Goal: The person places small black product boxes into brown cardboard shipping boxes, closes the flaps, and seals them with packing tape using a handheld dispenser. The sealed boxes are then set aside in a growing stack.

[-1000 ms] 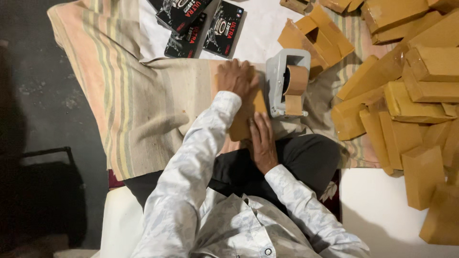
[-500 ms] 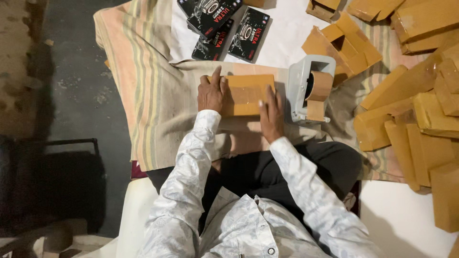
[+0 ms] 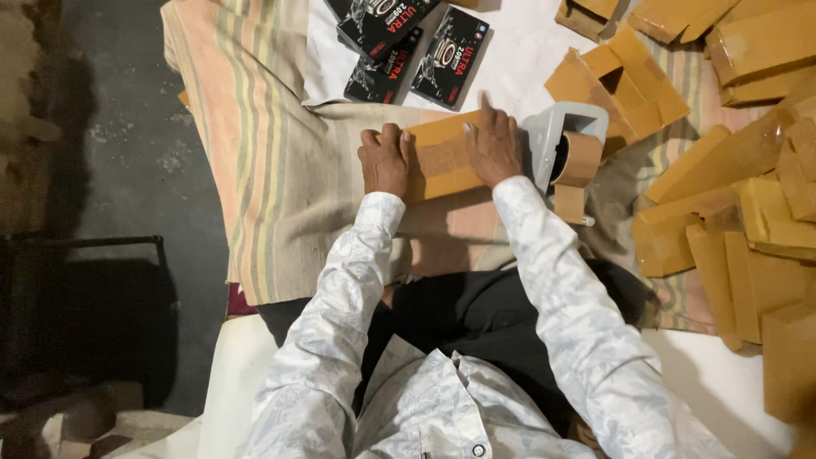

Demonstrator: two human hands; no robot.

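A flat brown cardboard box (image 3: pixel 439 157) lies on the striped cloth (image 3: pixel 272 178) in front of me. My left hand (image 3: pixel 384 160) presses down on its left end with the fingers curled over the edge. Flat on the box's right end rests my right hand (image 3: pixel 491 146), fingers spread. Just right of that hand stands a grey tape dispenser (image 3: pixel 565 144) with a roll of brown tape.
Three black printed boxes (image 3: pixel 408 42) lie beyond on a white sheet. Open brown cartons (image 3: pixel 625 81) sit at the upper right, and several taped brown boxes (image 3: pixel 748 229) are piled along the right. Dark floor (image 3: pixel 110 170) lies to the left.
The box was turned from upright to lying flat across my front. My right hand moved from its near side up onto its right end; the left hand shifted to the left end.
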